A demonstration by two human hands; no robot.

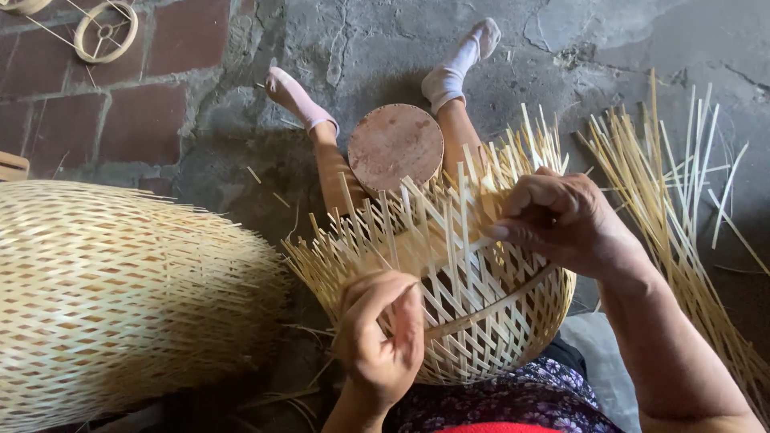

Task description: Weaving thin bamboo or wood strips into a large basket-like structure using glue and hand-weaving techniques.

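Hands, left hand (378, 337), right hand (561, 218), gripping half-woven bamboo basket (481, 321).

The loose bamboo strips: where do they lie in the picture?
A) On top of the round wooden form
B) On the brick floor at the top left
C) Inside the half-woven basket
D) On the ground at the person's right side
D: the loose bamboo strips lie in a bundle on the ground to the right of the right hand, outside the half-woven basket that both hands work on.
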